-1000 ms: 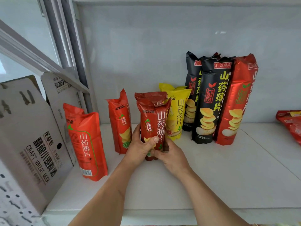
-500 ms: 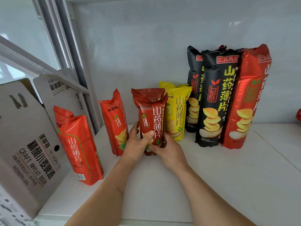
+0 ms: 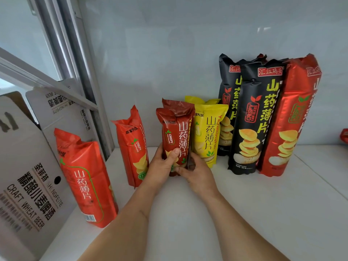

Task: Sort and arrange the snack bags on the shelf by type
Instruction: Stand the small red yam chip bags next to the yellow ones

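Note:
Two dark red snack bags (image 3: pixel 176 129) stand upright together on the white shelf (image 3: pixel 263 213), one right behind the other. My left hand (image 3: pixel 163 167) grips their lower left side, thumb across the front. My right hand (image 3: pixel 195 173) holds the lower right side. Just to their right stands a yellow bag (image 3: pixel 207 132). Left of them are two orange bags, one near (image 3: pixel 86 178) and one farther back (image 3: pixel 132 146). Two tall black bags (image 3: pixel 256 117) and a tall red bag (image 3: pixel 293 117) lean on the back wall at the right.
A cardboard beer box (image 3: pixel 24 178) with open flaps stands at the left edge of the shelf. A metal frame post (image 3: pixel 82 72) rises behind it. A bit of another red packet (image 3: pixel 344 135) shows at the far right edge.
Both hands have moved the dark red bags back on the shelf, close beside the yellow bag. The view has come nearer and shifted left.

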`<action>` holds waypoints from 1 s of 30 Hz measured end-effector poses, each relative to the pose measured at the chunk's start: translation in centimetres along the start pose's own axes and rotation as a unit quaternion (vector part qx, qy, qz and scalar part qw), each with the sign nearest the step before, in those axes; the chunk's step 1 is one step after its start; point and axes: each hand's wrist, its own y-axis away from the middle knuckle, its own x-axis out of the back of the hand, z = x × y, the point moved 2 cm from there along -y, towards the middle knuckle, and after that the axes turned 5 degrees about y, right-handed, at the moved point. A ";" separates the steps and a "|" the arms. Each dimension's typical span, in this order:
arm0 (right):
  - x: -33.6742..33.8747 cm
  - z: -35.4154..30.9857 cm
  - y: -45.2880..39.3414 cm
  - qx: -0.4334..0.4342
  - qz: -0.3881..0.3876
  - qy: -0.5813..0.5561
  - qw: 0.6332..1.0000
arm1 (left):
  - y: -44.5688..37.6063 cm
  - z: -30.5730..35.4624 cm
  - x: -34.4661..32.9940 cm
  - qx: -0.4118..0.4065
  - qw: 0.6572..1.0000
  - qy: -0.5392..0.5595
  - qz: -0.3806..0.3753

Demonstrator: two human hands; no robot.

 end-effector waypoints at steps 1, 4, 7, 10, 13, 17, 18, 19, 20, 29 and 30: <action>0.1 0.0 -0.1 -0.004 0.003 0.006 1.000 | -0.3 -0.3 0.1 0.004 1.000 -0.002 -0.003; 0.5 0.2 -0.2 -0.014 0.003 0.015 1.000 | -1.3 -0.6 0.1 0.010 1.000 0.000 -0.015; 0.4 0.2 -0.5 -0.016 0.021 0.032 0.999 | -2.2 -0.8 0.0 0.026 0.999 -0.007 -0.045; 0.0 0.2 -0.7 -0.026 0.046 0.044 0.998 | -2.8 -0.7 0.0 0.037 0.997 -0.010 -0.073; -0.5 0.1 -0.6 -0.026 0.082 0.076 0.993 | -2.6 -0.5 0.0 0.032 0.996 0.024 -0.084; -0.8 -0.3 -0.5 -0.021 0.104 0.121 0.987 | -3.0 -0.3 0.4 -0.001 0.996 0.074 -0.039; -0.8 -0.2 -0.5 -0.021 0.106 0.125 0.986 | -3.2 -0.3 0.4 0.001 0.996 0.083 -0.023; -0.8 -0.2 -0.4 -0.021 0.107 0.129 0.986 | -3.4 -0.4 0.2 0.006 0.996 0.086 -0.012; -0.7 -0.1 -0.4 -0.022 0.108 0.133 0.985 | -3.6 -0.2 0.0 0.008 0.996 0.090 -0.010; -0.7 0.1 -0.7 -0.009 0.134 0.158 0.978 | -5.0 -0.3 -0.8 -0.012 0.994 0.102 -0.037; -0.8 0.1 -0.6 -0.008 0.134 0.162 0.978 | -4.9 -0.3 -0.9 -0.013 0.993 0.105 -0.041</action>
